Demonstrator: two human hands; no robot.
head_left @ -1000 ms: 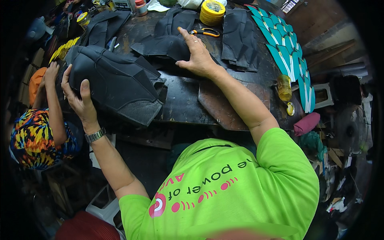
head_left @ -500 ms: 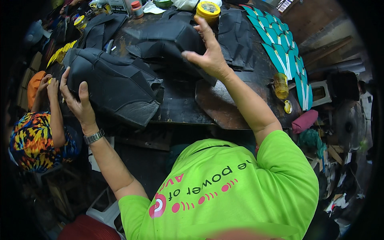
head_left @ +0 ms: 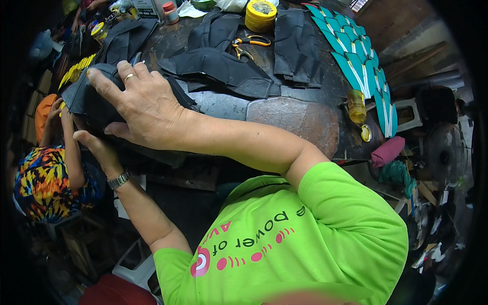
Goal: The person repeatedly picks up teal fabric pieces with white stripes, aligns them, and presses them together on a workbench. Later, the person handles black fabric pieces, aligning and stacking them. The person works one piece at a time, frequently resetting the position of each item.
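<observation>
At the left of the table, a black stitched shoe upper (head_left: 84,94) is tilted up between my hands. My right hand (head_left: 145,107), a ring on one finger, reaches across and lies over it with fingers bent and the thumb at the near edge. Below, my left hand (head_left: 99,150) supports the near side; its thumb shows, but its fingers are hidden behind the black material. More black shoe uppers (head_left: 223,71) lie flat in the middle of the table. Orange-and-black handled pliers (head_left: 251,41) rest among them.
A yellow tub (head_left: 260,16) and a stack of black pieces (head_left: 297,48) stand farther back. Teal insole-shaped pieces (head_left: 351,56) lie in rows at right, near an amber jar (head_left: 357,109). At left, a co-worker in a bright patterned shirt (head_left: 48,178) sits close by.
My right hand has swung left from the middle of the table onto the black upper. The dark piece that was raised in the middle is gone from there, uncovering the pliers.
</observation>
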